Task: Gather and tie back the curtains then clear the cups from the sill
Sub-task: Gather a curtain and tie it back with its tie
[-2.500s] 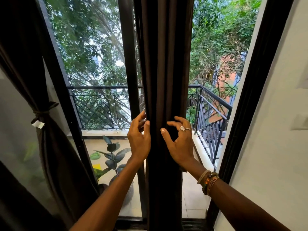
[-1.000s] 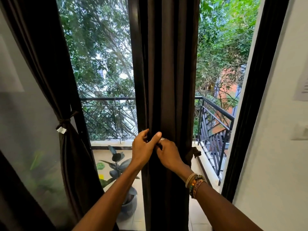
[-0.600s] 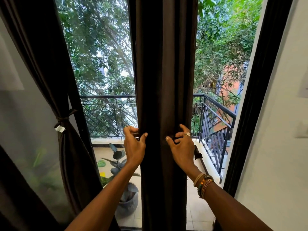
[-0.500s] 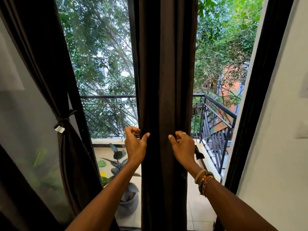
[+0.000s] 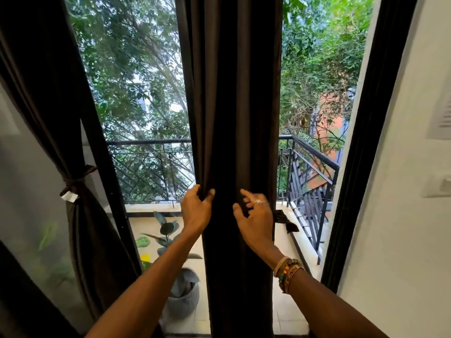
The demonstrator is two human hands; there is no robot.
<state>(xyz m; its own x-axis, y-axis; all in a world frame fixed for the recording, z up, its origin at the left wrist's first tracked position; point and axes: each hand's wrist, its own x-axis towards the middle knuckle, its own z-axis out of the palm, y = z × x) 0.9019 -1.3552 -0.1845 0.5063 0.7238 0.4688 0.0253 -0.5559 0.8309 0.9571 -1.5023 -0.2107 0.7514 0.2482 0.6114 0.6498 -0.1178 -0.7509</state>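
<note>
the middle curtain point(image 5: 234, 118) hangs straight down in front of the dark window post, a heavy, matte, dark brown cloth falling in long soft vertical folds, bunched into one column so light comes in on both sides. the left hand point(image 5: 196, 211) has its fingers curled shut around the curtain's left edge, thumb in front, pinching the folds, likely to keep the bunch narrow while the tie goes round. the right hand point(image 5: 253, 218) lies against the cloth's right side with fingers loosely spread and part open, not clearly closed on anything; a ring shows on one finger and beaded bracelets point(image 5: 288, 270) on the wrist. just right of that hand a short dark fabric tie end point(image 5: 284, 220) sticks out from behind the curtain, so the band seems to be passing round the back. at far left another curtain point(image 5: 80, 228) is already cinched by its tie point(image 5: 73, 182) with a white tag. no cups or sill are in view; a potted plant point(image 5: 168, 237) stands beyond the glass
</note>
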